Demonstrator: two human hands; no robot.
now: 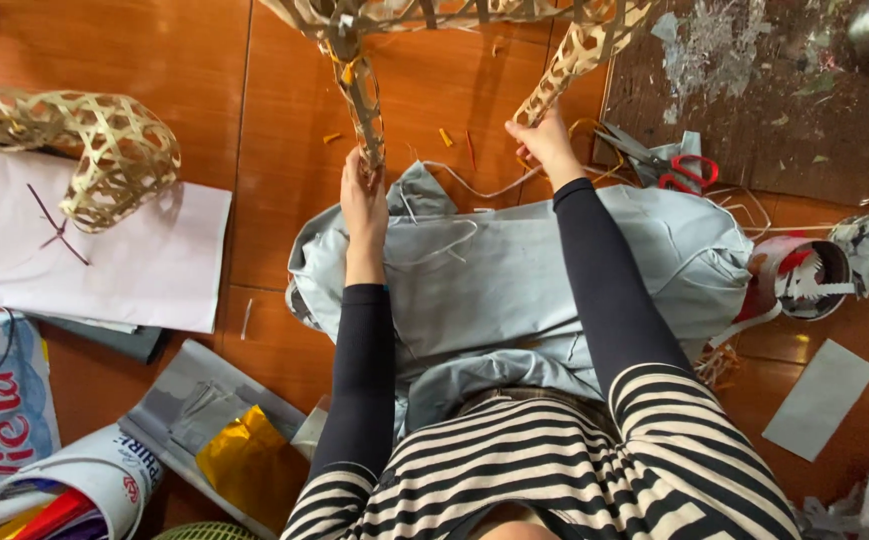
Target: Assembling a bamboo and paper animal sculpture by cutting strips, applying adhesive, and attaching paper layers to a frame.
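while both hands grip the frame (434, 15) by its legs, risk sits in the lattice itself. left hand (364, 195) is clenched round the left leg (362, 100) near its foot; right hand (544, 140) grasps the foot of the right leg (579, 55). frame stands over the floor (274, 150) just past the grey cloth (514, 280) on the lap, top cut off by the picture edge

failure modes, my read:
- open weave looks thin; uneven squeeze or twist between hands could kink a strip or spring a joint
- pulling legs apart could skew the whole frame
- loose strips (454, 180) trail under the hands, could snag
- scissors (669, 165) lie open-ish just beside right hand, easy to brush
- tin (804, 275) of scraps near right elbow could tip

second woven piece (104, 150) rests on paper (104, 250), well apart, no conflict
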